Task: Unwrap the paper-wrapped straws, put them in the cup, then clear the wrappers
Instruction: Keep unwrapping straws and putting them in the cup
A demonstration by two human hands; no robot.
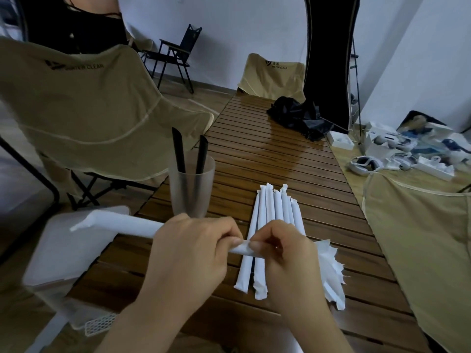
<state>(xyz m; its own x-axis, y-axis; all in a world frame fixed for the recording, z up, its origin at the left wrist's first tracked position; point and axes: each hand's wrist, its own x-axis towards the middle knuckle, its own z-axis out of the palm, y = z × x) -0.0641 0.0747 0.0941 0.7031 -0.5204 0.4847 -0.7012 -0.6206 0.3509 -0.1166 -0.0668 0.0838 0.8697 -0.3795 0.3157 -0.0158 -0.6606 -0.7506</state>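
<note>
Paper end pinched between my right hand [285, 253] and left hand [193, 253], fingers clamped on the straw [122, 223], ready to tear beside the cup [191, 184].

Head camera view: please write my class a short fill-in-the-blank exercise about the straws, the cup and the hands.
1. The frosted plastic cup holds ____ black straws.
2. Both hands, left hand and right hand, pinch one ____-wrapped straw.
3. The wrapped white straws lie on the slatted ____ table.

Missing words: two; paper; wooden
</note>
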